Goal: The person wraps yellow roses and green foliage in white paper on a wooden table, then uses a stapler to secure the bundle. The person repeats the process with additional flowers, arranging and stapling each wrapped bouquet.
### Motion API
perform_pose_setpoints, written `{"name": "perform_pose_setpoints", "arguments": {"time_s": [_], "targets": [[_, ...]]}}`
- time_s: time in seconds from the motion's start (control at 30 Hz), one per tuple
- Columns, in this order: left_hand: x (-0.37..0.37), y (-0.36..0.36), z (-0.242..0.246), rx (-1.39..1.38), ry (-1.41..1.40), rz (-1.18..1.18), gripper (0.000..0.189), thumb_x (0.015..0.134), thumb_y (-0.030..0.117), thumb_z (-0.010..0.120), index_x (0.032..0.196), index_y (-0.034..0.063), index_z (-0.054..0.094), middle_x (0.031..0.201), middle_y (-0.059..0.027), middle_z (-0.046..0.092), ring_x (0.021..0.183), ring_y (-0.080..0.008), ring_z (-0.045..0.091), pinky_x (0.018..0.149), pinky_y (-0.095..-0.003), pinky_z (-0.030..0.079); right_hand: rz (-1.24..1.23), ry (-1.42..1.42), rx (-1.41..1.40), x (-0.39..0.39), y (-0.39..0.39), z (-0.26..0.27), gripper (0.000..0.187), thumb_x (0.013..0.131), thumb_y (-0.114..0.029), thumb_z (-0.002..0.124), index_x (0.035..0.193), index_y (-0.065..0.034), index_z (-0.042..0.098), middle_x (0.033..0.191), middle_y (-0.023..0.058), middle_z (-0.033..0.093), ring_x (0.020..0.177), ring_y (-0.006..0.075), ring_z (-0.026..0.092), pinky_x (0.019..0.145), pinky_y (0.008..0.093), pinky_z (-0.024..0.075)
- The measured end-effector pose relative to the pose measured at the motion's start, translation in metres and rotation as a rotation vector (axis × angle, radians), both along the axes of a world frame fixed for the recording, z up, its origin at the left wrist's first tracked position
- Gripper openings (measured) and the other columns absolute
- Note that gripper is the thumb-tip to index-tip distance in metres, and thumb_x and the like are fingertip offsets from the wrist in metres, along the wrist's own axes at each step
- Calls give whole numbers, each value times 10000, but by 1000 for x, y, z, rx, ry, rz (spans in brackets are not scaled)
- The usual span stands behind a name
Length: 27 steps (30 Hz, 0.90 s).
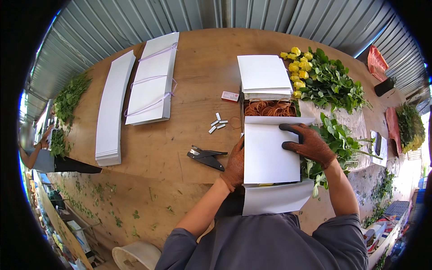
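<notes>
Before me, white cardboard sheets (271,152) lie over a bundle at the table's front edge; a bit of yellow and green shows beneath their near side. My right hand (308,143), in a brown glove with dark fingertips, rests on the top sheet, thumb and finger apart. At the bundle's left side is my gloved left hand (235,167), its fingers partly hidden. Left of it lies a black plier stapler (207,158). Beyond the bundle sit brown rubber bands (270,108) in a box, with stacked white sheets (265,72) behind them.
Yellow roses (300,69) and leafy stems (337,135) lie at the right. Staple strips (217,122) and a small red-and-white box (230,96) are near the middle. Long cardboard stacks (113,111) (152,81) lie left. A person (40,158) stands at the far left.
</notes>
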State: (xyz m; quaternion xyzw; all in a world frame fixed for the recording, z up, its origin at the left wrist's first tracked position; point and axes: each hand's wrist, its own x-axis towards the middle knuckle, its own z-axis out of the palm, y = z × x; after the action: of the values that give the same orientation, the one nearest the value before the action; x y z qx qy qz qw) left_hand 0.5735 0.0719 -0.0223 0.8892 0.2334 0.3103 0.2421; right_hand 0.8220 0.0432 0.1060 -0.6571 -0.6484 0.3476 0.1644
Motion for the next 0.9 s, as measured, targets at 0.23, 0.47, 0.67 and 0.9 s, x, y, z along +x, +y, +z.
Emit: {"name": "perform_pose_setpoints", "arguments": {"time_s": [0.23,0.47,0.67,0.9], "targets": [[-36,-12,14,-182,-27,402,620,854,260,701,1389,10,511,1481,-223,401,1338,-366,459,1132,-474,366,133,-151,58,3,-5,-16,558,854,-359,731,1363,-172,599,1191,242,630,1118,410,598,995,461,472],[27,-27,120,52,630,84,764,785,373,791,1432,104,487,1467,-216,440,1333,-396,444,1040,-502,447,239,-242,194,11,-4,-25,510,884,-402,668,1341,-184,604,1062,247,664,1012,403,639,896,494,509],[48,-37,114,-37,836,62,872,746,393,821,1490,167,426,1505,-207,396,1373,-386,387,1016,-526,452,385,-436,207,16,-5,-8,439,889,-328,634,1301,-177,609,880,203,690,871,392,675,798,515,534],[45,-39,104,22,836,65,843,768,464,788,1488,192,443,1519,-183,403,1390,-363,384,1031,-514,445,315,-196,825,-16,62,9,337,870,-218,653,1174,-73,680,924,200,708,873,394,675,829,478,526]]}}
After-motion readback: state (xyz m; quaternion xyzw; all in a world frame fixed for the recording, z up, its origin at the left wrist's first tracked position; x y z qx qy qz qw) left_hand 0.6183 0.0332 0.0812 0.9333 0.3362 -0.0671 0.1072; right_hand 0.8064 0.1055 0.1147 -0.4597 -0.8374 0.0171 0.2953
